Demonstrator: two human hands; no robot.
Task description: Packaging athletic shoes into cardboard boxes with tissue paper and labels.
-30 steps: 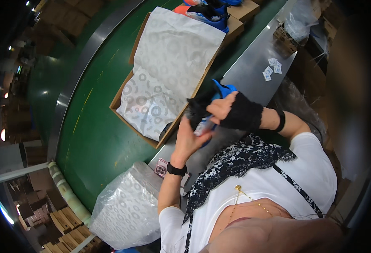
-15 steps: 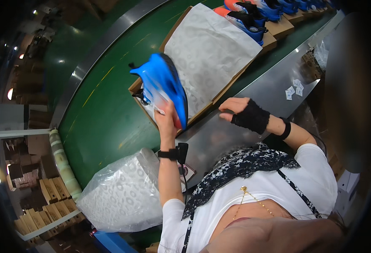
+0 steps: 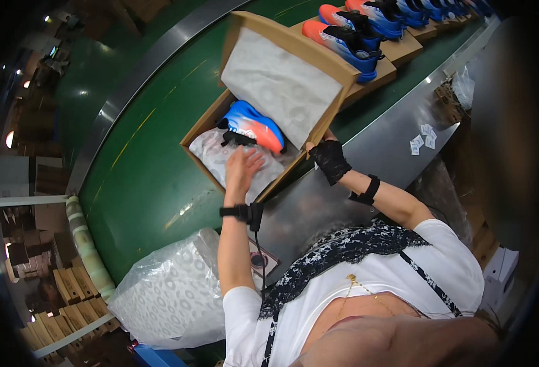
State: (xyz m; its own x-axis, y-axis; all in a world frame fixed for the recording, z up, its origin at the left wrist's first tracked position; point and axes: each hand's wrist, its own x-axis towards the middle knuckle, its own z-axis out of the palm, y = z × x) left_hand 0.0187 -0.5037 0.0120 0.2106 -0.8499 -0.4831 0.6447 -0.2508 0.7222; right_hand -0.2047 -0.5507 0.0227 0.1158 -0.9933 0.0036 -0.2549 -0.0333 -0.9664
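An open cardboard shoebox [image 3: 211,116] lies on the green belt, with its lid [image 3: 337,67] tilted up on the far right side. Inside it a blue and orange sneaker [image 3: 254,127] rests on its side on white patterned tissue paper [image 3: 205,150]. More tissue paper [image 3: 282,79] lines the lid. Just in front of the sneaker, my left hand [image 3: 243,168] reaches over the box, holding nothing, fingers apart. My right hand [image 3: 329,160], in a black lace fingerless glove, grips the near edge of the lid; some fingertips are hidden behind the cardboard.
Several similar sneakers [image 3: 343,46] stand on boxes at the far right of the belt [image 3: 141,183]. Plastic-wrapped tissue paper [image 3: 171,293] lies at the near left. Small white packets [image 3: 422,139] sit on the metal ledge [image 3: 373,147]. Stacked boxes [image 3: 77,284] fill the left.
The sneaker has left my left hand and now lies in the box. My right hand has moved left to the box, and the lid with its tissue paper has been raised.
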